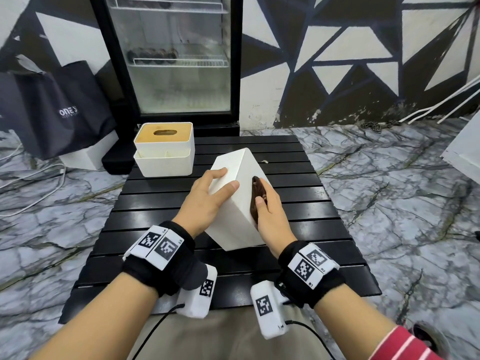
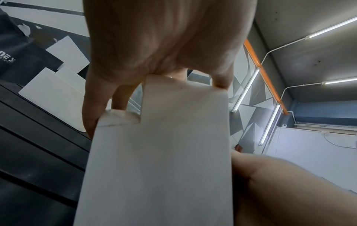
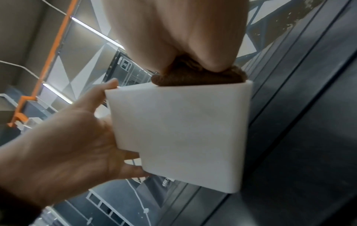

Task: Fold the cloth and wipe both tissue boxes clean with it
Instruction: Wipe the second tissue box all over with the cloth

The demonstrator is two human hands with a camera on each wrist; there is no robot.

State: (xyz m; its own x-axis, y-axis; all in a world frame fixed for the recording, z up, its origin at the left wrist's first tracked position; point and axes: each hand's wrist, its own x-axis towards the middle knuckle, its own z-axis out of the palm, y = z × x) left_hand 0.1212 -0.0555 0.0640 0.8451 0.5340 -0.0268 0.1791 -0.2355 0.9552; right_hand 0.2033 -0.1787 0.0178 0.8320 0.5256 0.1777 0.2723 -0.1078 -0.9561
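A: What's far left?
B: Dark tote bag on the floor, glass-door fridge behind the black slatted table. Far-left corner of the table: white tissue box w/ wood lid, nobody touching it.

A: And mid-table?
B: Plain white tissue box, tilted up on one edge. Left hand grips its left side, fingers over the upper face, thumb along the top ridge.

A: Right side?
B: Right hand presses a folded brown cloth flat vs. the box's right face, fingers straight, thumb on the cloth.
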